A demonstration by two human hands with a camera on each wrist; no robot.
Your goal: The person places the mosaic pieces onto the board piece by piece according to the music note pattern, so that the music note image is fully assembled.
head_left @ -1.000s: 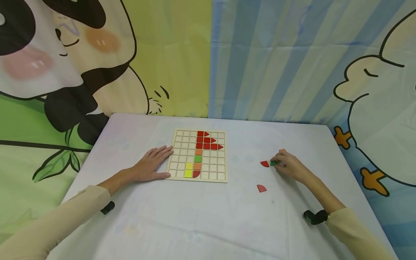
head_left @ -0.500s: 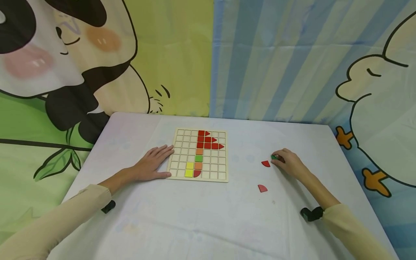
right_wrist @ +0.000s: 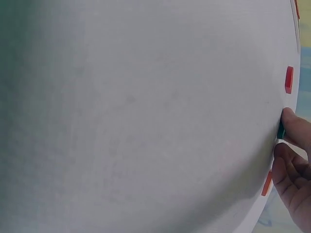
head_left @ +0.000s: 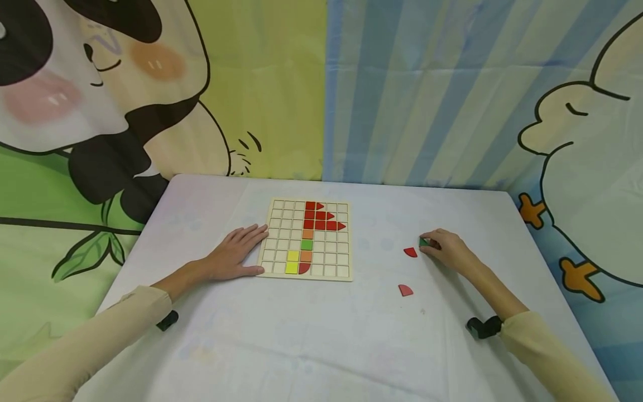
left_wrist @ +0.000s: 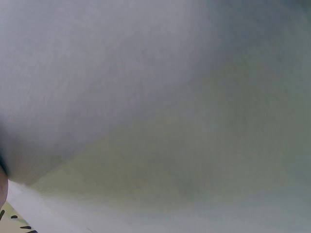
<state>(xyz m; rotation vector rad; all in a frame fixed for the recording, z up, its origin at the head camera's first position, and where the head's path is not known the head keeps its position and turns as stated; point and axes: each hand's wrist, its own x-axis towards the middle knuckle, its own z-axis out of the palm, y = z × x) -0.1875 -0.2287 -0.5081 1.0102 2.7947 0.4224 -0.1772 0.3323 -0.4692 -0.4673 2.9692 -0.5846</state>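
A wooden grid board [head_left: 326,262] lies on the white table, with red, orange, green and yellow tiles set in a pattern. My left hand [head_left: 233,254] lies flat, fingers spread, against the board's left edge. To the right, my right hand [head_left: 447,251] pinches a small green tile [head_left: 423,242] between thumb and fingers. The right wrist view also shows this green tile [right_wrist: 281,130] at the thumb tip. Close to that hand sits a red quarter-round tile [head_left: 410,252]. An orange tile [right_wrist: 267,183] lies by the fingers in the right wrist view.
A pinkish quarter-round tile [head_left: 405,290] rests on the table [head_left: 321,335], nearer the front. Printed cloth backdrops [head_left: 427,100] stand behind the table. Dark camera mounts [head_left: 484,328] hang at both wrists. The left wrist view holds mostly blurred tabletop.
My right hand has shifted slightly away from the front with the green tile, and the orange tile has gone out of sight in the head view. The left hand stays put.
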